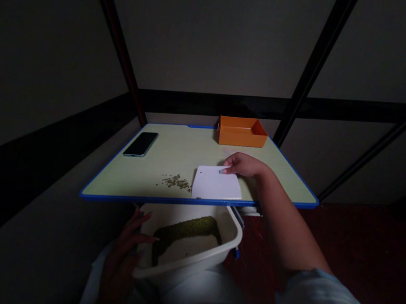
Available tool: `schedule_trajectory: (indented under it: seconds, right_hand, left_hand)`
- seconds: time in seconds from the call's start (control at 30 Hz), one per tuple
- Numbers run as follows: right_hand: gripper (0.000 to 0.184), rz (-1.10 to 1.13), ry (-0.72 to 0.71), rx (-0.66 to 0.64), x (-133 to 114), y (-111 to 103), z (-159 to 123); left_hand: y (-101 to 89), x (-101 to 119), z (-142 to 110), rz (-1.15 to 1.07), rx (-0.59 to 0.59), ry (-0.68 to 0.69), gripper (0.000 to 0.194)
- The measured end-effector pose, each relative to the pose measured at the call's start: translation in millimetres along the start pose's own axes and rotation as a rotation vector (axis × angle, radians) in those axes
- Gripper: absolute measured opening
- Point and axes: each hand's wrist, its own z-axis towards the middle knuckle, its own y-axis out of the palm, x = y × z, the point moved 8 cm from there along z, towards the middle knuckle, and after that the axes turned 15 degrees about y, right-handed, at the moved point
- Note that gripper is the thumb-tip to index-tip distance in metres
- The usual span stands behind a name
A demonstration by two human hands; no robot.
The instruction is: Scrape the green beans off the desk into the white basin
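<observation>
From where I stand, the largest thing is the table (176, 150), pale-topped with blue edging. Tucked beneath its near edge is the white basin (232, 228), close against the person's lap, with a bank of dark greenish grains (191, 228) along its far side. The left hand (131, 236) has its fingers over the basin's left rim; it's so dim down there that I can't tell whether that grip is closed on the plastic or only resting.

Up at the far edge of the table sits the orange tray (242, 136). Nearer, the right hand (243, 164) has its grip pinched on the far edge of the white card (215, 184), thumb on top; the card's near edge lies by the blue edging, above the basin. The phone (141, 144) lies off to the left.

Smallest are the loose grains (177, 182), left of the right grip and slightly nearer the person. Their scatter runs longest sideways, along the near edge, ending just beside the card's left edge. The right hand is the nearer one on the tabletop.
</observation>
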Motion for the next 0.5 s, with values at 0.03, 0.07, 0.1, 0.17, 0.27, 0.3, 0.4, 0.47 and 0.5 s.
schedule_trajectory:
  seconds: [0.03,0.07,0.1,0.17,0.27,0.3,0.4,0.47,0.5]
  right_hand:
    - [0.035,0.005,-0.003,-0.001,-0.3,0.4,0.3]
    - [0.035,0.007,-0.005,-0.003,-0.5,1.0,0.6]
    - [0.035,0.009,-0.005,-0.006,-0.7,1.6,1.1]
    - [0.035,0.014,0.004,-0.021,-0.4,3.7,2.0]
    - [0.035,0.038,0.025,-0.054,0.7,7.2,3.1]
    - [0.036,0.050,0.032,-0.060,1.1,7.9,3.4]
    - [0.037,0.078,0.043,-0.065,1.8,9.0,3.9]
    - [0.037,0.087,0.044,-0.065,1.6,9.4,3.8]
    - [0.037,0.089,0.043,-0.066,1.4,9.7,3.5]
  left_hand:
    - [0.4,1.0,0.5,-0.004,-0.005,0.009,0.022]
    - [0.7,1.7,0.9,-0.009,-0.007,0.016,0.023]
    - [0.9,2.2,1.1,-0.013,-0.010,0.024,0.023]
    - [1.1,1.7,0.6,-0.017,-0.012,0.026,0.024]
    - [0.8,-2.5,-2.0,-0.021,-0.014,-0.005,0.023]
    - [0.4,-3.6,-2.8,-0.019,-0.014,-0.012,0.022]
    - [-1.4,-3.9,-3.8,-0.002,-0.004,-0.001,0.021]
    - [-1.5,-3.2,-3.5,0.003,0.001,0.005,0.021]
    - [-0.9,-3.2,-3.2,0.002,-0.002,0.002,0.021]
